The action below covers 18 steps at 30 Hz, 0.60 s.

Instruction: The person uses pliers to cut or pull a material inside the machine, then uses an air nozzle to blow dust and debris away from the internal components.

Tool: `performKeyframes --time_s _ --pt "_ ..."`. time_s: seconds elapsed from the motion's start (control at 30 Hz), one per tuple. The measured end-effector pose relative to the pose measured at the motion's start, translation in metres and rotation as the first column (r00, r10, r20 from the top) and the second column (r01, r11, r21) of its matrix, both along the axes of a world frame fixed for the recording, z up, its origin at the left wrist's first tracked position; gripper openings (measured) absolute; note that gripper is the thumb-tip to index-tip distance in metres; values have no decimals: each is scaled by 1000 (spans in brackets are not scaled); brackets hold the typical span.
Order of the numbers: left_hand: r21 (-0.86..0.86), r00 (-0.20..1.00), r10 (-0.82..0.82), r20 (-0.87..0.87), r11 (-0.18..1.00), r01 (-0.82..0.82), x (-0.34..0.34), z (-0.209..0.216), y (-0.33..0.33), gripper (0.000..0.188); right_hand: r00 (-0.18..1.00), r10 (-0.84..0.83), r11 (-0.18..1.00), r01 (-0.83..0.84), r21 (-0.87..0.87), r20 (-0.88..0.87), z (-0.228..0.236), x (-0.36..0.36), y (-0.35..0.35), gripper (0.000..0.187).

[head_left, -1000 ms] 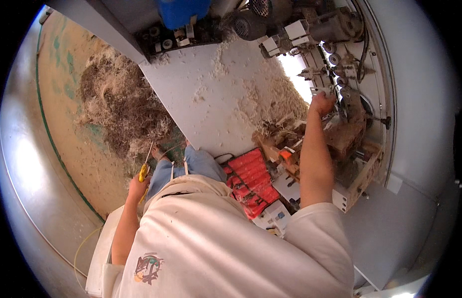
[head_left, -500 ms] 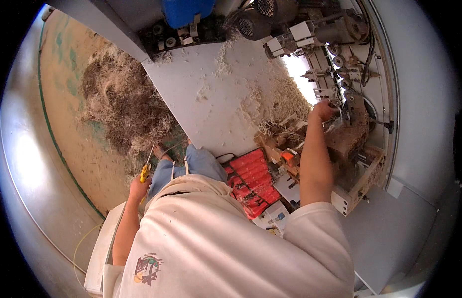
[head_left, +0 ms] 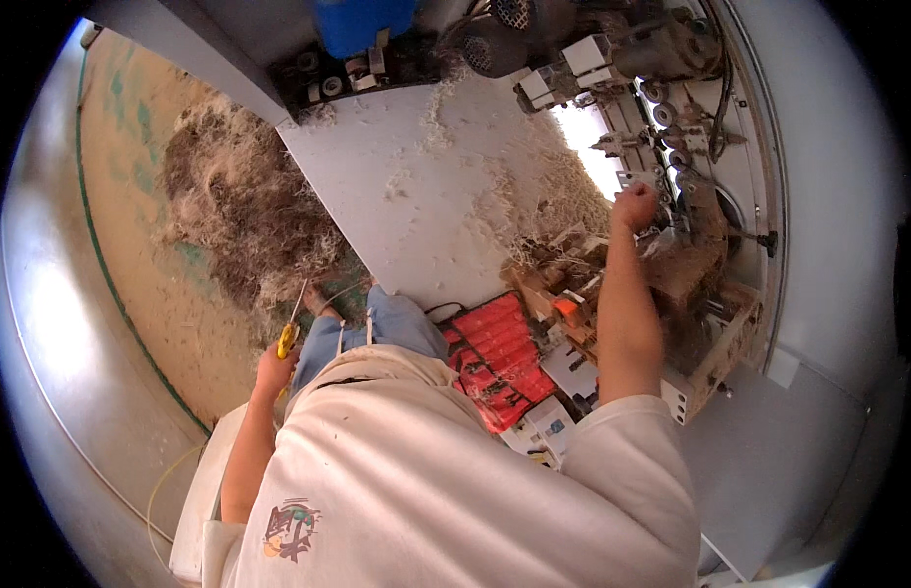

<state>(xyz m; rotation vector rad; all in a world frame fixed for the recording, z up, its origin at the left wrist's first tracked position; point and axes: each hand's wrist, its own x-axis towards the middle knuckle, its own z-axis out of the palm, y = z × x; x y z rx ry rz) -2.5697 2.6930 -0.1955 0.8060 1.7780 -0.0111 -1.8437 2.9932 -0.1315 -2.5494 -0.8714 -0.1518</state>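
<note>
At the left, my left hand (head_left: 276, 368) is closed round a yellow-handled tool (head_left: 288, 339). Its long thin metal shaft points forward, away from my body; whether it is a screwdriver or an air nozzle I cannot tell. My right arm stretches out to the right. My right hand (head_left: 636, 206) is closed among the metal parts of a woodworking machine (head_left: 671, 167), close to a small metal plate with holes (head_left: 636, 179). What those fingers hold, if anything, is hidden. Below that hand sits a dusty brown machine block (head_left: 683, 269).
Pale wood shavings (head_left: 563, 196) cover part of the light grey panel (head_left: 377, 186). A large shavings heap (head_left: 245, 196) lies on the floor at left. A red tool pouch (head_left: 500, 358) and wood offcuts (head_left: 539, 284) lie right of my legs. Dark motors (head_left: 495, 44) stand at the back.
My right hand has shifted slightly left and turned, showing more of its back. My left hand and the yellow-handled tool have hardly moved.
</note>
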Motion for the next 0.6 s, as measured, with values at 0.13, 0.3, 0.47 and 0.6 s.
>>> performKeyframes --time_s 0.13,0.3,0.47,0.6 --pt "23 1000 -11 -23 1000 11 8 8 -2 27 928 265 954 -292 -71 -263 -44 -76 -7 31" --pt "266 982 -152 115 957 117 55 51 78 35 580 340 836 -547 -45 -740 -140 -123 -65 58" --pt "456 891 -395 226 851 262 113 55 159 73 -42 380 794 -498 350 -924 -35 -372 -143 74" --pt "621 711 -596 374 730 285 170 66 181 71 6 433 874 -247 418 -902 -9 -420 -164 62"
